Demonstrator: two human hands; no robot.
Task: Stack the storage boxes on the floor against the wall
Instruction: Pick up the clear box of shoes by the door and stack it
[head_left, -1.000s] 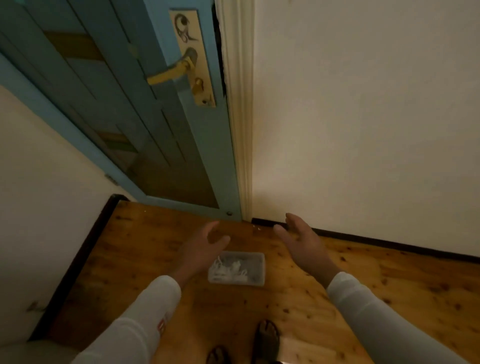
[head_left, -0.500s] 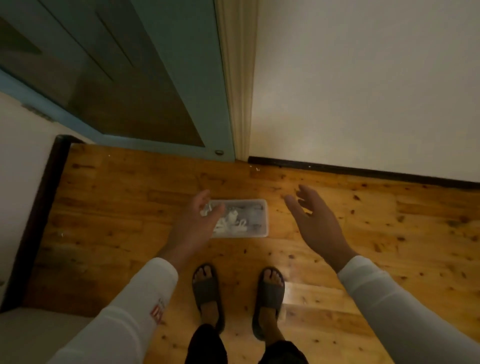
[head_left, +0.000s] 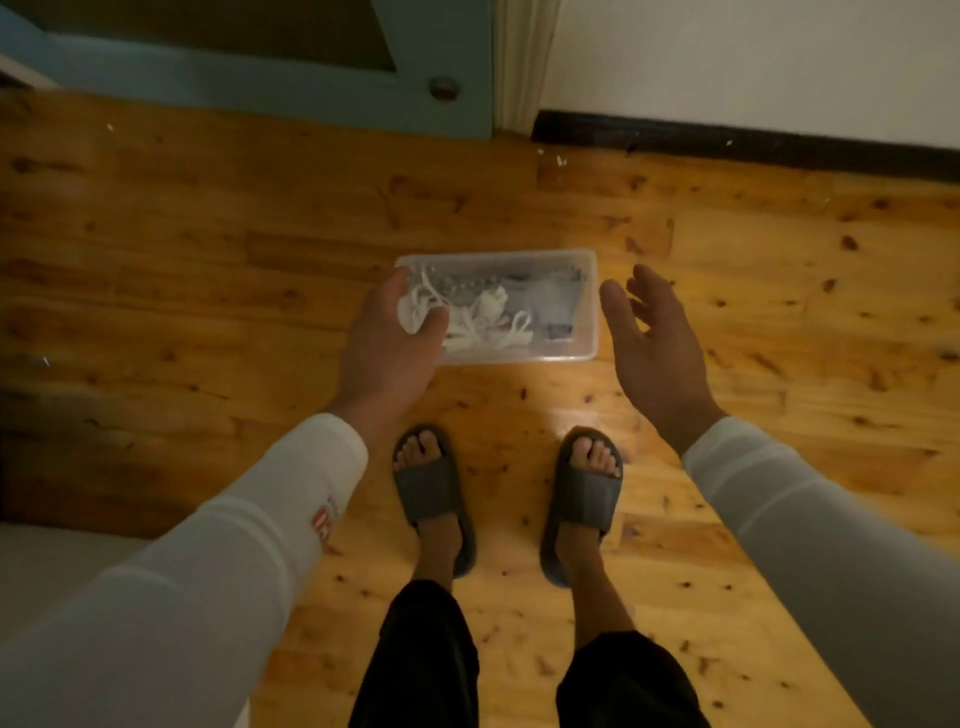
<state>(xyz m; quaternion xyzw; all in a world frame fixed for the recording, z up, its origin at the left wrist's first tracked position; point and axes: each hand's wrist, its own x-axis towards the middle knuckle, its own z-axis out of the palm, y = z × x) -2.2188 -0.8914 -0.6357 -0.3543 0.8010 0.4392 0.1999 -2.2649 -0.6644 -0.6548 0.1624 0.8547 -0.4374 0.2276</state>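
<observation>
Clear plastic storage box (head_left: 545, 296) lay below our left hand (head_left: 389, 343) and right hand (head_left: 654, 353), both spread empty; gripping both ends seemed best.

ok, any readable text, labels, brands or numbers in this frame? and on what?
No text can be read.
Red patch on the left sleeve: white marks, too blurred to read.
Clear storage box: no label shows.
</observation>
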